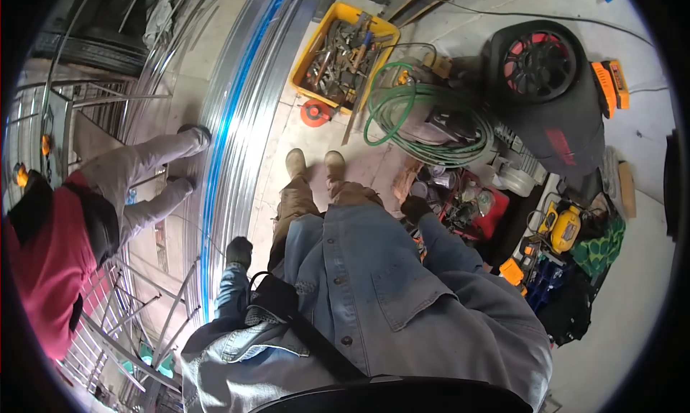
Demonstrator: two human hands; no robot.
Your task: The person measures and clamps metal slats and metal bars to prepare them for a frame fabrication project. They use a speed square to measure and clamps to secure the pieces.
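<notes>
"Where's the bundle of long, shiny silver metal profiles with a bright blue strip?"

"On the floor, at the wearer's left. Its near part is just beside the dark-gloved left hand, at that hand's 9 o'clock; the rest stretches away towards 12. I can't tell whether they touch."

"How is the left grip?"

"Fingers look loosely bent, but I can't tell how far open it is, or whether it has hold of anything."

"And the right?"

"The dark right hand is small and shadowed, its fingers unclear, so I can't tell there either. Nearest is the red open tray heaped with small hardware, at its 3 o'clock."

"Which way do the profiles point?"

"Their long axis runs from about 1 o'clock, far end, to 7 o'clock, near end, looking bowed in this round view. The blue strip follows it lengthwise."

"What's around them?"

"A person in a pink top at their 8 o'clock, and the yellow rectangular plastic crate of hand tools at their 2 o'clock."
</notes>
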